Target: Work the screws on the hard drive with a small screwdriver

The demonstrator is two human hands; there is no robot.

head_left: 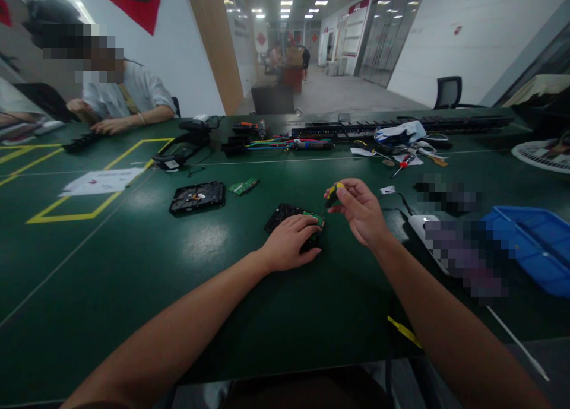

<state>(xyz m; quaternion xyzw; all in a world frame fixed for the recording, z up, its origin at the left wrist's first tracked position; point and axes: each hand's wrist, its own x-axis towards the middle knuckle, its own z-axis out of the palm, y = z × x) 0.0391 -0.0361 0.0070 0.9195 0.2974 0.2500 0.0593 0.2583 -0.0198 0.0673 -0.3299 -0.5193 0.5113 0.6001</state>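
Observation:
In the middle of the green table lies a black hard drive (283, 213) with a green circuit board (317, 219) on its right part. My left hand (291, 243) steadies the drive from above, fingers over the board and thumb at the near side, covering much of both. A small yellow-and-black screwdriver (333, 195) is pinched in my right hand (361, 210). Its shaft points down toward the board's right edge; whether the tip touches a screw is too small to tell. Left of these lie another hard drive (198, 197) and a loose green circuit board (244, 186).
Tools and coloured cables (271, 145) lie along the back. A white power strip (430, 243) and a blue tray (529, 249) are at right. A paper sheet (101, 181) lies left, near yellow tape. Across the table at left, another person (133, 94) handles a dark part.

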